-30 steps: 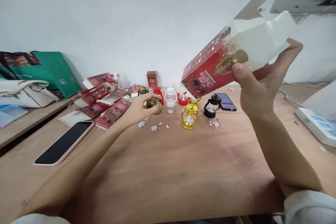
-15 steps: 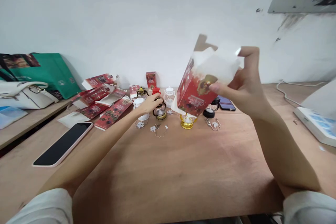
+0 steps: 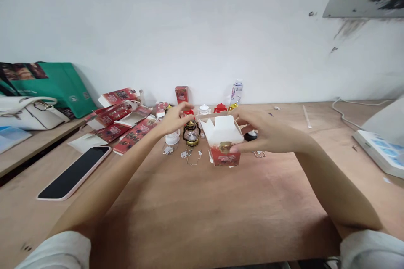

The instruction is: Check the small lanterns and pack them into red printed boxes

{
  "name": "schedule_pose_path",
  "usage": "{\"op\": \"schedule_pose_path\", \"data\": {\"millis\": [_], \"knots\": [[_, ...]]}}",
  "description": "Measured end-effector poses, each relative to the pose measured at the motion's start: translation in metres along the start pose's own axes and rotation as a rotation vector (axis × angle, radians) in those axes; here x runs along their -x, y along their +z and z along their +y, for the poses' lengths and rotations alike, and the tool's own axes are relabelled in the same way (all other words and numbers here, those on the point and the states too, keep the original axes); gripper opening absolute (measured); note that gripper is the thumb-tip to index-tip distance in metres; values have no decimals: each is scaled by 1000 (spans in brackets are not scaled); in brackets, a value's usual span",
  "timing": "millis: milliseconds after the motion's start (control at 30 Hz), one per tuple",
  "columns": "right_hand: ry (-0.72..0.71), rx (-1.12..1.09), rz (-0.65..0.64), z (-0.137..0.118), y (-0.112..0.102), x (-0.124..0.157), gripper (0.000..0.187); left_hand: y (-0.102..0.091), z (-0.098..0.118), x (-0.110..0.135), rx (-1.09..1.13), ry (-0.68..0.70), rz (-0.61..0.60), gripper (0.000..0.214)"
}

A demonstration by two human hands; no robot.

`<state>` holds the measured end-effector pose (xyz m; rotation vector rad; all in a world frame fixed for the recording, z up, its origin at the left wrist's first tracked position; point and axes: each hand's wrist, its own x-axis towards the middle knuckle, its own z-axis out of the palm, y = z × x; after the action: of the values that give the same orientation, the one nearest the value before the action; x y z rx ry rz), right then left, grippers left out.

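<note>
My right hand [image 3: 263,134] grips a small red carton [image 3: 223,139] with its white top flaps open, held low over the wooden table [image 3: 205,206]. My left hand [image 3: 173,120] reaches in beside it, fingers curled over the top of a dark and gold toy lantern [image 3: 191,133] that stands on the table. A white lantern part [image 3: 172,138] lies just under that hand. More small lanterns in white [image 3: 204,109], red [image 3: 220,108] and gold stand behind the carton, partly hidden by it.
Flattened red cartons [image 3: 121,115] are piled at the back left, with one upright red box [image 3: 182,94] and a small bottle [image 3: 236,91] by the wall. A phone [image 3: 74,172] lies at the left. Small metal parts [image 3: 191,155] are scattered near the lanterns. Bags sit far left.
My right hand brought the carton down from high at the right to just above the table. My left hand set the dark and gold lantern upright.
</note>
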<state>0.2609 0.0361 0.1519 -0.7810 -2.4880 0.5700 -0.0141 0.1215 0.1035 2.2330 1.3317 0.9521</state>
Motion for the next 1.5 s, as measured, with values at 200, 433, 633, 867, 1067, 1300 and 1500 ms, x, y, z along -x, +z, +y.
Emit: {"op": "schedule_pose_path", "data": {"millis": [200, 433, 633, 867, 1067, 1300, 1500], "knots": [[-31, 237, -11, 2, 22, -8, 53, -60, 66, 51, -73, 285, 87, 17], [-107, 216, 108, 7, 34, -16, 56, -67, 94, 79, -399, 399, -151, 27], [-181, 195, 285, 20, 44, -19, 72, -41, 87, 67, -373, 357, -185, 56], [-206, 239, 377, 25, 50, -23, 79, -32, 86, 61, -251, 400, -162, 34], [-186, 208, 365, 23, 47, -22, 78, -34, 85, 60, -200, 345, -87, 34], [-125, -227, 203, 24, 30, -13, 58, -37, 83, 66, -1, 383, 7, 38], [-127, -604, -50, 31, 19, -10, 37, -30, 80, 62, 432, 183, -242, 60]]}}
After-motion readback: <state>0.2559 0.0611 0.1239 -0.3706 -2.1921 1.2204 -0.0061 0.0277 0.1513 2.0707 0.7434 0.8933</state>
